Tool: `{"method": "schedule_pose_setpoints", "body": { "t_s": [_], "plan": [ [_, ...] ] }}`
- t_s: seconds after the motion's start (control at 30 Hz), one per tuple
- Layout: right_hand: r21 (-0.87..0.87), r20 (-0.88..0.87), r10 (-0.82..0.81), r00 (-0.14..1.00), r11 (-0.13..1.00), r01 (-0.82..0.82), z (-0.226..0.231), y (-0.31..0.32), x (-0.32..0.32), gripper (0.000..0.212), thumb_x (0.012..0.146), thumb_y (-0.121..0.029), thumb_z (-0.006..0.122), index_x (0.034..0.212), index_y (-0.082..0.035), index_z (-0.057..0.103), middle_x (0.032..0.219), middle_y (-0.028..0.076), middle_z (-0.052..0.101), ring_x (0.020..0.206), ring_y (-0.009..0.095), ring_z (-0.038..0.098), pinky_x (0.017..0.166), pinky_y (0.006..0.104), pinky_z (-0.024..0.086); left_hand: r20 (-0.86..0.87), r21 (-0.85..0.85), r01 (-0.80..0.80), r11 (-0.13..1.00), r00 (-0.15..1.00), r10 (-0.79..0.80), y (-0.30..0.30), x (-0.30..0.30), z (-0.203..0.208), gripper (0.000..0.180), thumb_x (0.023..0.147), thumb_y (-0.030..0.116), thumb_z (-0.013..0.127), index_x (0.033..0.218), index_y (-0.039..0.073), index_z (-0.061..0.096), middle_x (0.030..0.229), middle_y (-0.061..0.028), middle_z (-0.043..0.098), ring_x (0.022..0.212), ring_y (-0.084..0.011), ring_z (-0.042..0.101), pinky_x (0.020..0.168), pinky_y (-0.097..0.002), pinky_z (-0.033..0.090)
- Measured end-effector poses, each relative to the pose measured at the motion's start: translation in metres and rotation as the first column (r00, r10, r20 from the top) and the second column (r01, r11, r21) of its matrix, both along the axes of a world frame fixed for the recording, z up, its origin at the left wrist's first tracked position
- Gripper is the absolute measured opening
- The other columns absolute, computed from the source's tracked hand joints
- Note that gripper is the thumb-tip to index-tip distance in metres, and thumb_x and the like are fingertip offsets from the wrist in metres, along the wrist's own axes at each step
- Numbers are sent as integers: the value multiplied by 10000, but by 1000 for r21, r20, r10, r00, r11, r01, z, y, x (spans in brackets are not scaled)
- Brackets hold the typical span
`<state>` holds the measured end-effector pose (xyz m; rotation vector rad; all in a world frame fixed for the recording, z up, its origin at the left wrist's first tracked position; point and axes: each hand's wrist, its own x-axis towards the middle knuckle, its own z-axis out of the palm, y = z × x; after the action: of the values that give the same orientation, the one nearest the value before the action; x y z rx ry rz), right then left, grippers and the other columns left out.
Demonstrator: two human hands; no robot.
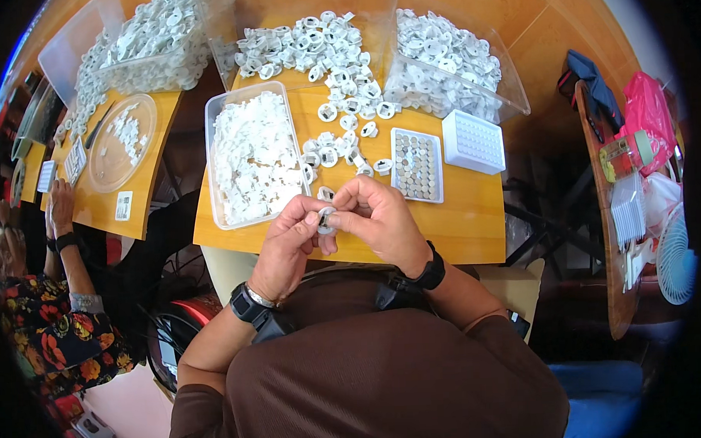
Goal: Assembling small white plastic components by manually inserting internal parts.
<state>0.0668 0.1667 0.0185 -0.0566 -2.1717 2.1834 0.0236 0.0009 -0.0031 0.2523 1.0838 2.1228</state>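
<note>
Between both hands, just above the table's front edge, is a small round white plastic part (325,221) with a dark middle. My left hand (291,235) pinches it from the left, fingers curled around its rim. My right hand (377,218) presses on its right side with thumb and forefinger; whether a smaller piece is under those fingertips cannot be seen. Another such part lies just beyond the fingertips. To the left stands a clear tub (296,155) full of small white plastic pieces. At the right, a white tray (395,144) holds rows of round, silvery button cells (417,170).
Loose white round parts (302,47) heap at the table's far side. A clear bin (508,98) of them stands far right, behind a white slotted block (473,141). On the left table sit another full bin and a round lid (105,170); a co-worker's hand (59,207) rests there.
</note>
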Motion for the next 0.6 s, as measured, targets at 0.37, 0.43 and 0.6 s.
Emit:
{"method": "schedule_pose_setpoints", "body": {
  "t_s": [0.37, 0.43, 0.6],
  "plan": [
    [-64, 44, 169, 985, 984, -166, 8, -10, -26, 116, 879, -52, 636, 947, 1, 558, 795, 42, 658, 701, 73, 609, 627, 226, 488, 45, 107, -121, 987, 992, 117, -15, -7, 5, 161, 970, 183, 474, 1007, 42, 542, 857, -60, 607, 699, -120, 561, 657, -239, 447],
    [-91, 63, 200, 978, 977, -194, 13, -14, -31, 127, 875, -57, 642, 951, 3, 559, 797, 40, 657, 704, 72, 607, 629, 230, 488, 44, 111, -135, 985, 990, 131, -18, -8, 7, 154, 967, 175, 473, 1006, 42, 540, 864, -62, 610, 698, -120, 561, 656, -242, 446],
    [103, 55, 159, 986, 981, -164, 14, -27, -43, 119, 860, -54, 645, 918, 15, 568, 779, 43, 654, 712, 62, 597, 619, 231, 480, -38, 57, -218, 974, 975, 220, -25, -9, 7, 153, 967, 174, 465, 1010, 45, 535, 867, -58, 609, 701, -113, 562, 652, -243, 441]
  ]
}}
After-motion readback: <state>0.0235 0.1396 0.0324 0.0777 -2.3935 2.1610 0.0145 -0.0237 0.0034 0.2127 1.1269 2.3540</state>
